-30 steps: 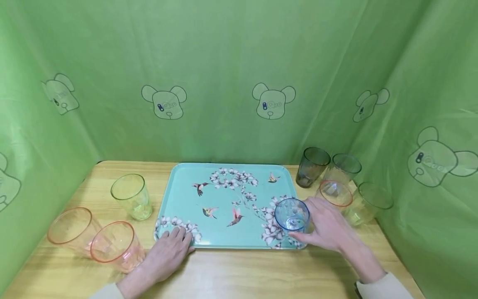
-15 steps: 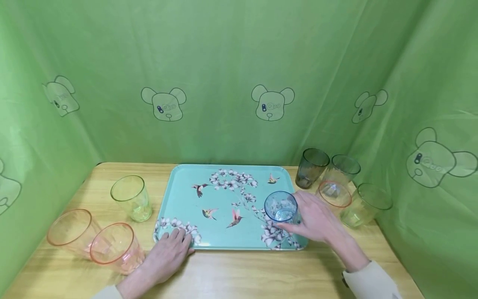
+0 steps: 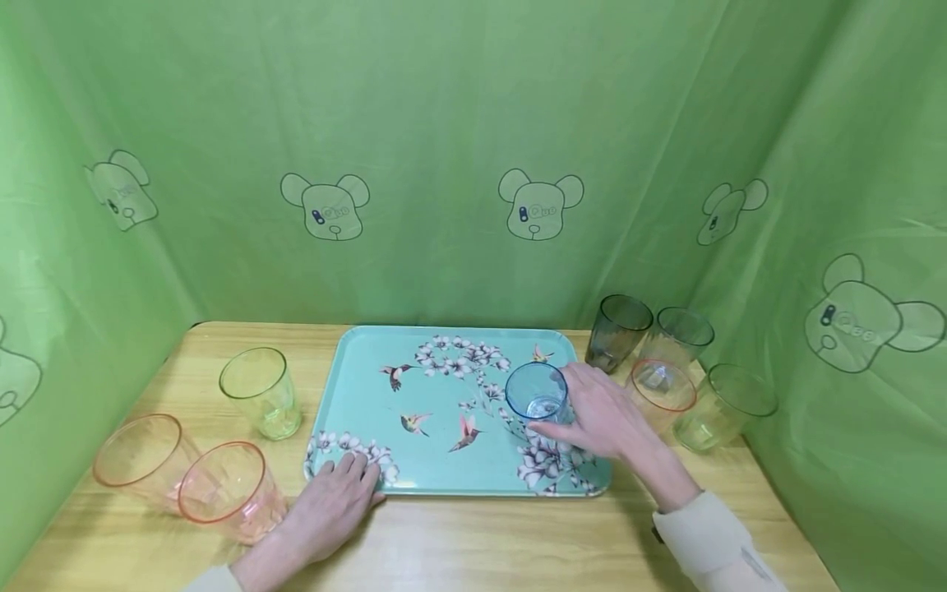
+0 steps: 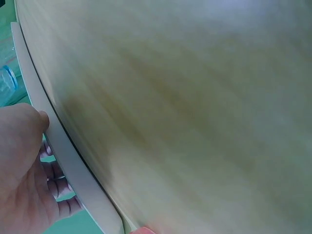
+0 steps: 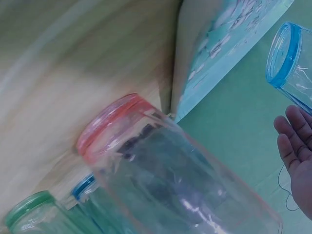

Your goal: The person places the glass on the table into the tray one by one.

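My right hand point(image 3: 595, 411) grips a clear blue drinking glass point(image 3: 536, 393) over the right part of the turquoise tray point(image 3: 436, 395), thumb on the near side and fingers mostly hidden behind. The glass is roughly upright; whether its base touches the tray I cannot tell. In the right wrist view, the blue glass point(image 5: 287, 61) shows at the right edge beside the fingers point(image 5: 292, 129). My left hand point(image 3: 333, 501) rests on the tray's front left corner. In the left wrist view its thumb point(image 4: 43, 120) touches the rim point(image 4: 63, 146), and the fingertips are behind it.
Left of the tray stand a green glass point(image 3: 266, 395) and two pink-rimmed glasses point(image 3: 140, 456). Several more are grouped at right: a dark grey glass point(image 3: 617, 337), a red-rimmed glass point(image 3: 662, 390) and an olive glass point(image 3: 725, 411) among them. Green curtains point(image 3: 444, 123) enclose the table.
My right hand has carried the blue glass leftward and farther back over the tray, away from its right front corner. The left hand has stayed on the tray's edge.
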Demonstrator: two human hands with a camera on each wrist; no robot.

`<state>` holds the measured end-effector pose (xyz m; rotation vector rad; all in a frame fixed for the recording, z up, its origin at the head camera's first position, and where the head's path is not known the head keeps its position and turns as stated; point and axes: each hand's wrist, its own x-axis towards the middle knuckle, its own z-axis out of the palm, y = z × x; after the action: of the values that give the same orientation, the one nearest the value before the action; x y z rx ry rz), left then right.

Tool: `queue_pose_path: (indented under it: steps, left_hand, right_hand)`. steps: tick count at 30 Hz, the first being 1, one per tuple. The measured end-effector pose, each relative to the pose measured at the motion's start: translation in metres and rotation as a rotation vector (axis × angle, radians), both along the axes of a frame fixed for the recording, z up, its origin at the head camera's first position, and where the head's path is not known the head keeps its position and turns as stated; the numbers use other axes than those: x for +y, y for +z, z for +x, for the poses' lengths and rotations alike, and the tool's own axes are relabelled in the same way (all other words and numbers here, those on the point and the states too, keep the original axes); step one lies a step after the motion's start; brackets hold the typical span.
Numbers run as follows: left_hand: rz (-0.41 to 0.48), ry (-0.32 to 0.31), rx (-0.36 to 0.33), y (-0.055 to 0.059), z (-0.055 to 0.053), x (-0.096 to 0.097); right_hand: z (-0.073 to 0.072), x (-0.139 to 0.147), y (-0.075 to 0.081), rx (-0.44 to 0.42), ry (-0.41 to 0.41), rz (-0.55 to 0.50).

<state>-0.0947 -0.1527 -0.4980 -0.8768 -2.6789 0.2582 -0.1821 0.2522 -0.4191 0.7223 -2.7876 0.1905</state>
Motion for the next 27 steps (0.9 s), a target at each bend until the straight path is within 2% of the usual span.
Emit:
queue_pose_path:
  steps: [9,17,27]
  left_hand:
    - [0.006,-0.002,0.009,0.0,0.0,0.0]
    - [0.005,-0.01,0.046,0.0,0.0,0.0]
    - [0.012,-0.011,0.042,-0.001,0.0,0.0]
  right_hand:
    - [-0.016,-0.016,0.003,-0.018,0.025,-0.017]
    - [-0.029,-0.031,0.005,-0.03,0.028,-0.008]
    - [-0.047,-0.05,0.008,-0.043,0.05,0.008]
